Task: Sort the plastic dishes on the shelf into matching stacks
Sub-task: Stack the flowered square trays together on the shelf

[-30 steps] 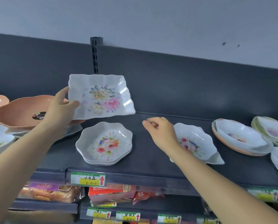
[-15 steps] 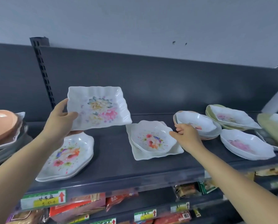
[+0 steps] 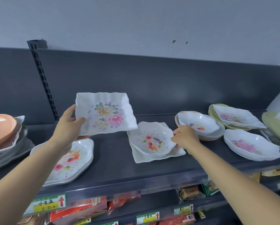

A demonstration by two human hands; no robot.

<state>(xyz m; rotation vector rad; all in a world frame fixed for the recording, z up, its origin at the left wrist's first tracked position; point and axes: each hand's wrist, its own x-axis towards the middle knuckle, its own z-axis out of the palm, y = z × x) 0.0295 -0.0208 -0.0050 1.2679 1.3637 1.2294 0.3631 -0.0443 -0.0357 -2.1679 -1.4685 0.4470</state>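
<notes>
Grey shelf point(image 3: 113, 159): both hands holding dishes

Left hand point(image 3: 69, 125) is gripping the square dish point(image 3: 104, 114), raised above the shelf's left part. Right hand point(image 3: 185, 138) is pinching the small bowl point(image 3: 152, 140), sitting on a square plate point(image 3: 152, 159) mid-shelf.

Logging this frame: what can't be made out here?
Head view only.
- Square plate: its pattern, covered by the scalloped bowl.
- Octagonal dish stack: count, part hidden by the left forearm.
- Green dish: cut off by the right edge.
- Lower price labels: writing blurred.
- Left hand: fingers behind the fluted plate.
</notes>
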